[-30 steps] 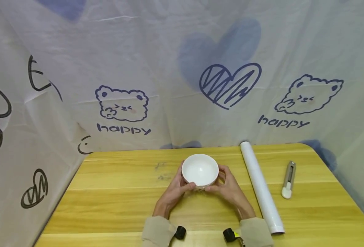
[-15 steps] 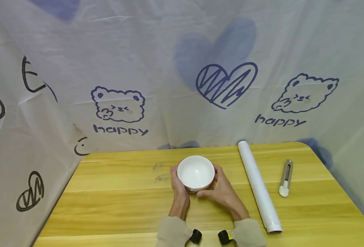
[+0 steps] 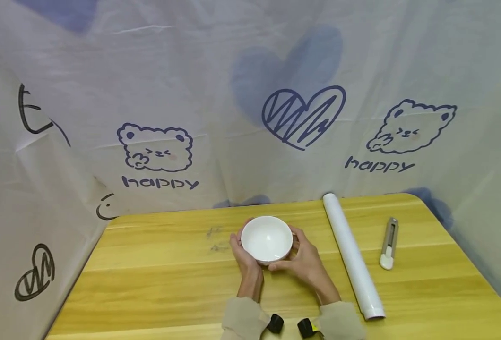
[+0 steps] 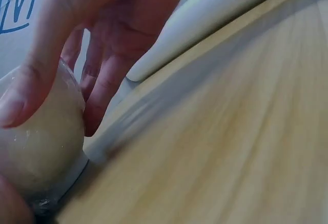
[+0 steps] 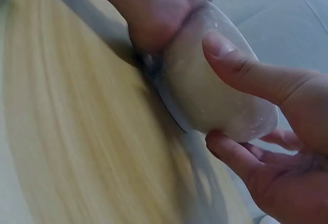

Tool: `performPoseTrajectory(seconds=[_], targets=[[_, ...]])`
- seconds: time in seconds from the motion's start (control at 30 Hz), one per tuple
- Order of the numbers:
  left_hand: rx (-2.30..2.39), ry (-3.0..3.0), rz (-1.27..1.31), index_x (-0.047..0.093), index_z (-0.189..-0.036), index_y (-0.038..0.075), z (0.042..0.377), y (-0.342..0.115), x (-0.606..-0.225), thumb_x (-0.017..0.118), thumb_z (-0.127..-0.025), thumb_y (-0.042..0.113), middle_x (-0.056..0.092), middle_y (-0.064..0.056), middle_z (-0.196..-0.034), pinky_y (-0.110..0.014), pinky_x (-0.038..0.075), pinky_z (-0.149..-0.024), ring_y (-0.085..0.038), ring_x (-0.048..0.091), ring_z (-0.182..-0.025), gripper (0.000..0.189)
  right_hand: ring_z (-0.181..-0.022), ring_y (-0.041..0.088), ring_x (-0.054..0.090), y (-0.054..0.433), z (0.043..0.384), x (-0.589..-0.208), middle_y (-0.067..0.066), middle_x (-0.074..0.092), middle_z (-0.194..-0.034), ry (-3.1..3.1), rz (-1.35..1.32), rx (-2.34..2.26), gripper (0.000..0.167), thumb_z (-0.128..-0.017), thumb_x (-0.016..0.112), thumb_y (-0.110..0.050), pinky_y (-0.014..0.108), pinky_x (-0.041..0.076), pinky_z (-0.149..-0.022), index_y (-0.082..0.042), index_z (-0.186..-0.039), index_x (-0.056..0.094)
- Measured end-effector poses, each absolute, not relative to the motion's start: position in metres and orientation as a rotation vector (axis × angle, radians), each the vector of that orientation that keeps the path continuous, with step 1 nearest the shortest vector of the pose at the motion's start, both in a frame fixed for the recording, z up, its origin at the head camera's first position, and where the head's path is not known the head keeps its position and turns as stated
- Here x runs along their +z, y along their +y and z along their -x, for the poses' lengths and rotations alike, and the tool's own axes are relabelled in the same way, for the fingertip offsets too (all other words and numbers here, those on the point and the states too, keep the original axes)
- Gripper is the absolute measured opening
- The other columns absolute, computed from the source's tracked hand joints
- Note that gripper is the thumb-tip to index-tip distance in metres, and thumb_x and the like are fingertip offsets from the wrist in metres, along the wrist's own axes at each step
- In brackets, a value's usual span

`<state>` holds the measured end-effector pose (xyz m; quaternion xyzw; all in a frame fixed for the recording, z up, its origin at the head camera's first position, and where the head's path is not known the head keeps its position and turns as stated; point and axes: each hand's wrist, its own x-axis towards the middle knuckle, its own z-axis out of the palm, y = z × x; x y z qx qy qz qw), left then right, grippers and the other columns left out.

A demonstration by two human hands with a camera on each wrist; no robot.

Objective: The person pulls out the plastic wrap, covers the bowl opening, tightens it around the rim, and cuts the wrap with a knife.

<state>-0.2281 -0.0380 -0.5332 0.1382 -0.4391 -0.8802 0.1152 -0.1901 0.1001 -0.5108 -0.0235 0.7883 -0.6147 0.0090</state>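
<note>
A white bowl stands upright at the middle of the table, its mouth facing up. Clear, shiny film clings to the outer wall of the bowl in the left wrist view. My left hand cups the bowl's left side, its heel low against the wall and its fingers partly hidden behind the rim. From the right, my right hand holds the bowl, thumb at the front and fingers round the far side. In the right wrist view, the thumb of my right hand lies on the wall just below the rim.
A long white roll, like cling film, lies lengthwise to the right of my right hand. Beyond it is a grey and white utility knife. A printed cloth hangs behind the wooden table.
My left hand has shifted from holding the bowl's front left with the thumb to cupping its left side. My right hand keeps its hold. The head view has turned slightly.
</note>
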Motion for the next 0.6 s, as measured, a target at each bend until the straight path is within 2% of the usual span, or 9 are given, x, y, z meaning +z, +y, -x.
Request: performPoseTrajectory(seconds=[0.1, 0.2, 0.37, 0.47, 0.6], targets=[[-2.578, -1.243, -0.371, 0.059, -0.137, -0.008, 0.229, -0.040, -0.535, 0.018, -0.109, 0.040, 0.067, -0.017, -0.131, -0.037, 0.055, -0.095, -0.025, 0.066, -0.115, 0.069, -0.128, 0.038, 0.058, 0.098, 0.189, -0.510, 0.023, 0.054, -0.142, 2.542, 0.054, -1.821, 0.109, -0.061, 0.101, -0.016, 0.043, 0.055, -0.099, -0.001, -0.150, 0.038], [-2.578, -1.265, -0.354, 0.061, -0.134, -0.010, 0.229, -0.042, -0.536, 0.017, -0.109, 0.037, 0.071, -0.014, -0.125, -0.035, 0.055, -0.093, -0.023, 0.067, -0.112, 0.069, -0.129, 0.039, 0.057, 0.104, 0.187, -0.507, 0.022, 0.051, -0.145, 2.490, 0.091, -1.804, 0.100, -0.067, 0.098, -0.013, 0.046, 0.053, -0.102, -0.001, -0.147, 0.039], [-2.622, -1.344, -0.325, 0.062, -0.132, -0.012, 0.231, -0.045, -0.535, 0.018, -0.107, 0.033, 0.073, -0.012, -0.120, -0.030, 0.053, -0.094, -0.020, 0.067, -0.112, 0.068, -0.141, 0.043, 0.043, 0.118, 0.189, -0.507, 0.025, 0.043, -0.151, 2.314, 0.137, -1.913, 0.087, -0.071, 0.095, -0.005, 0.046, 0.048, -0.108, 0.000, -0.137, 0.038], [-2.641, -1.401, -0.316, 0.061, -0.132, -0.013, 0.233, -0.046, -0.534, 0.019, -0.107, 0.032, 0.073, -0.013, -0.122, -0.030, 0.052, -0.096, -0.019, 0.066, -0.114, 0.066, -0.146, 0.042, 0.036, 0.124, 0.192, -0.510, 0.028, 0.040, -0.154, 2.233, 0.182, -1.979, 0.096, -0.071, 0.095, -0.004, 0.045, 0.043, -0.112, 0.001, -0.143, 0.032], [-2.642, -1.475, -0.295, 0.060, -0.134, -0.012, 0.235, -0.048, -0.534, 0.020, -0.107, 0.031, 0.072, -0.013, -0.124, -0.030, 0.052, -0.097, -0.019, 0.066, -0.114, 0.065, -0.149, 0.043, 0.030, 0.127, 0.192, -0.510, 0.027, 0.033, -0.159, 2.159, 0.265, -2.010, 0.103, -0.076, 0.090, 0.000, 0.047, 0.037, -0.115, 0.001, -0.156, 0.025]])
